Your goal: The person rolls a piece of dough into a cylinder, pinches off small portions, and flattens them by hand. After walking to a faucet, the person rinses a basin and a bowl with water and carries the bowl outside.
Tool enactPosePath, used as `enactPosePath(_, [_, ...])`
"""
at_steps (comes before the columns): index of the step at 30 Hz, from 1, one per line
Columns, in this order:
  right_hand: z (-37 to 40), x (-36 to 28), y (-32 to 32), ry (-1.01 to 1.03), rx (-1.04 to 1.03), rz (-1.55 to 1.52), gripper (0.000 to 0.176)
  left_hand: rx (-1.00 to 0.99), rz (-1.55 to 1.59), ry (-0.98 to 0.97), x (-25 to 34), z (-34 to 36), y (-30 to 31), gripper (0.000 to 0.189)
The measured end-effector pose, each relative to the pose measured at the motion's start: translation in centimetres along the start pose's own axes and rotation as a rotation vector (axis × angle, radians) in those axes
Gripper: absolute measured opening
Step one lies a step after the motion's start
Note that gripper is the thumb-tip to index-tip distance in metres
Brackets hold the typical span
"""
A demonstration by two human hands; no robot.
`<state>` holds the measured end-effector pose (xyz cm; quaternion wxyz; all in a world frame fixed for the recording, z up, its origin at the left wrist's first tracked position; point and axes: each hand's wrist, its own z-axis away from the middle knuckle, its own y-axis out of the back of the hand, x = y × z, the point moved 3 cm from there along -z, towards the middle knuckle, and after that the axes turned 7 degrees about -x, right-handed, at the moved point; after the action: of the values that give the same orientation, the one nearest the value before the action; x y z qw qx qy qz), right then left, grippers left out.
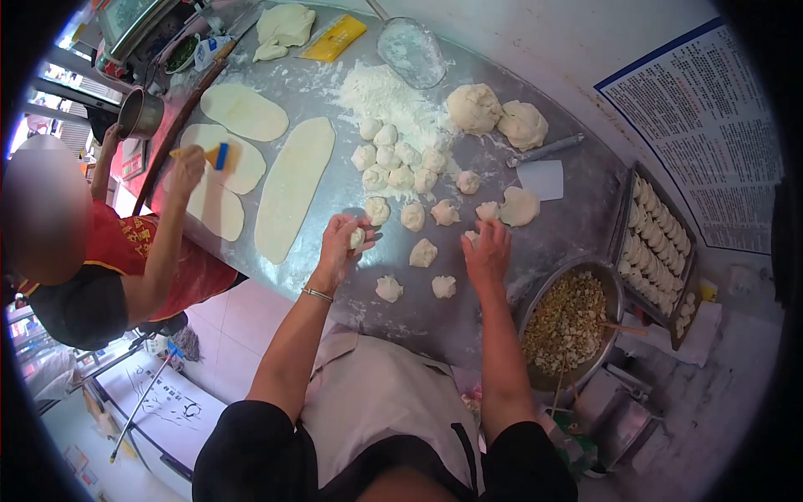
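Observation:
My left hand (pixel 336 249) is curled around a small dough ball (pixel 357 238) just above the metal worktop (pixel 351 305). Over to the right, my right hand (pixel 487 255) has its fingers bent down round another piece of dough (pixel 471 237), which they partly cover. Just beyond those fingertips lies a dough lump (pixel 488 211), beside a flattened dough round (pixel 519 207). Several loose dough lumps (pixel 422 253) are spread between and in front of my hands. Behind them, more dough balls (pixel 401 177) sit close together at the edge of a flour heap (pixel 381 100).
At left a co-worker's hand (pixel 191 163) holds a brush (pixel 219 156) over oval dough sheets (pixel 244 111). Big dough masses (pixel 474 109), a rolling pin (pixel 548 151) and a scoop (pixel 411 54) lie farther back. At right stand a filling bowl (pixel 525 322) and a tray of dumplings (pixel 655 243).

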<state>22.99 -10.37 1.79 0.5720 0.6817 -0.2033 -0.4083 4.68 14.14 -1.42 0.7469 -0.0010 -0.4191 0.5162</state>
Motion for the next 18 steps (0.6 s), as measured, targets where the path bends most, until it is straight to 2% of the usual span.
enactPosePath(3, [-2.6,-2.3,-1.2,0.221,-0.016,-0.180,0.046,-0.068,-0.604,-0.293,-0.7,-2.0,2.1,0.038])
enactPosePath(4, [-3.1,-3.4,-2.2,0.278,-0.066,-0.232,0.048,-0.055,-1.096,-0.518,-0.4,-3.4,2.3,0.063])
enactPosePath(5, [-3.7,-4.8,-3.5,0.338,-0.113,-0.282,0.050,-0.013,-1.211,-0.508,-1.3,-4.2,3.0,0.068])
enactPosePath(6, [-4.3,-6.1,-4.6,0.400,-0.158,-0.331,0.051,0.029,-1.324,-0.499,-0.6,-3.6,1.1,0.072])
enactPosePath(7, [-4.7,-7.5,-5.6,0.437,-0.178,-0.248,0.050,0.072,-1.439,-0.489,0.4,-2.9,-1.1,0.077])
enactPosePath(8, [-5.1,-8.9,-6.6,0.472,-0.198,-0.165,0.048,0.075,-1.589,-0.211,1.4,-2.5,-3.0,0.071])
enactPosePath(9, [-5.2,-9.6,-7.5,0.507,-0.221,-0.083,0.046,0.067,-1.606,-0.236,1.2,-3.0,-3.2,0.069])
enactPosePath(11, [-5.9,-9.0,-9.1,0.468,-0.300,-0.116,0.040,0.050,-1.640,-0.289,1.0,-4.0,-3.1,0.065])
enactPosePath(12, [-6.2,-8.5,-9.4,0.448,-0.336,-0.131,0.037,0.035,-1.609,-0.361,1.2,-3.7,-3.3,0.056])
enactPosePath(15, [-5.9,-5.5,-6.7,0.073,-0.369,-0.825,0.036,-0.042,-0.995,-0.369,-1.1,-6.2,1.5,0.054])
enactPosePath(18, [-4.8,-4.2,-5.0,-0.060,-0.339,-0.851,0.037,0.024,-1.078,-0.524,0.9,-2.7,-0.6,0.055])
